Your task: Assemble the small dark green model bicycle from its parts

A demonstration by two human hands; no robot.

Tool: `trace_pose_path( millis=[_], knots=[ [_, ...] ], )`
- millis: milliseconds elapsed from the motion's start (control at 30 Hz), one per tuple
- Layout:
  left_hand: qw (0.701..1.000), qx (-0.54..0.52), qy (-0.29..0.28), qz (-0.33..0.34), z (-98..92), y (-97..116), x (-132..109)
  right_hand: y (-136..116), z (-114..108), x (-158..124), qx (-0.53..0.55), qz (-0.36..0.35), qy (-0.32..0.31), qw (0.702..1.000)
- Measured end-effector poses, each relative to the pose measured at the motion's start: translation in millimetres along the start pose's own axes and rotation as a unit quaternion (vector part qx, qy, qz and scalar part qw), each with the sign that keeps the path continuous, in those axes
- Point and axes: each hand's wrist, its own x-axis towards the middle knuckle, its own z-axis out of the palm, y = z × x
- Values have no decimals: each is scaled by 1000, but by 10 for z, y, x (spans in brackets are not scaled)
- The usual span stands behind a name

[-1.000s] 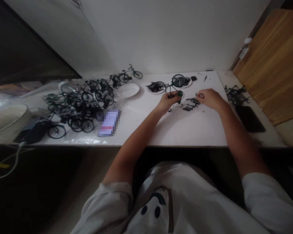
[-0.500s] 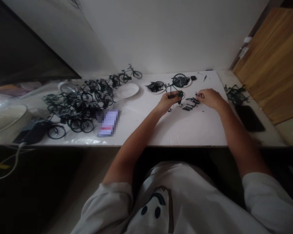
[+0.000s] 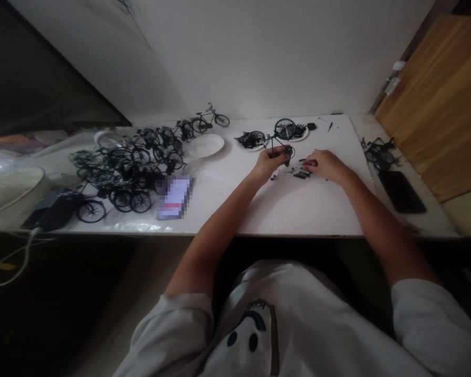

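My left hand (image 3: 267,163) is closed around a partly built dark model bicycle (image 3: 285,129), held above the white board with one spoked wheel pointing away from me. To its right, my right hand (image 3: 322,165) is bent down over a small scatter of dark loose parts (image 3: 300,173). Its fingertips are pinched together among those pieces; whatever they hold is too small to make out. A tiny part (image 3: 275,175) lies just below my left hand.
Many finished model bicycles (image 3: 121,167) crowd the left side. Near them are a white plate (image 3: 206,146) and a phone with a lit screen (image 3: 175,198). Dark parts (image 3: 251,139) are heaped farther back. A dark phone (image 3: 402,191) lies at the right. The white board (image 3: 298,214) ends at the table's front edge.
My right hand has moved left and slightly toward me over the loose parts. The model bicycle in my left hand has shifted slightly left.
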Motion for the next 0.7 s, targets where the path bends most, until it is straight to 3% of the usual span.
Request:
trace_pose_path(
  millis=[233, 700],
  knots=[
    [1000, 3, -5, -4, 5, 0, -5, -1, 143, 28, 58, 14, -1, 998],
    [1000, -9, -18, -4, -6, -14, 0, -47, 117, 9, 40, 46, 31, 998]
  ],
)
